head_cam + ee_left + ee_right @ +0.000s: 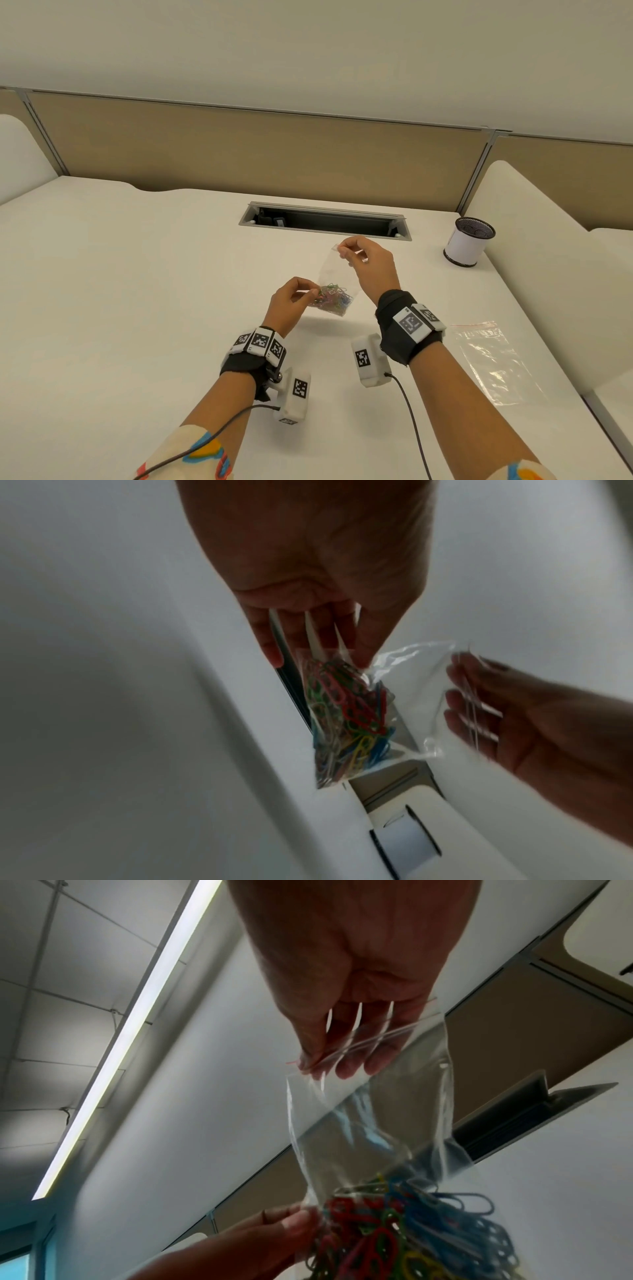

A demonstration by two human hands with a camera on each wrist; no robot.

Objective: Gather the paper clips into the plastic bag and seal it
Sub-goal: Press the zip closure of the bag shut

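Note:
A small clear plastic bag (334,274) hangs in the air above the white table (137,308), with several coloured paper clips (334,299) bunched at its bottom. My right hand (366,263) pinches the bag's top zip edge and holds it up. My left hand (291,303) pinches the bag's lower left side beside the clips. In the left wrist view the paper clips (346,718) show red, green, yellow and blue through the plastic bag (407,693). From the right wrist camera, the plastic bag (373,1110) stretches down from my fingertips (346,1066) to the paper clips (411,1234).
A second, empty zip bag (493,359) with a red strip lies flat on the table at the right. A white pen cup (467,241) with a black mesh rim stands at the back right. An open cable slot (325,221) runs across the table behind my hands.

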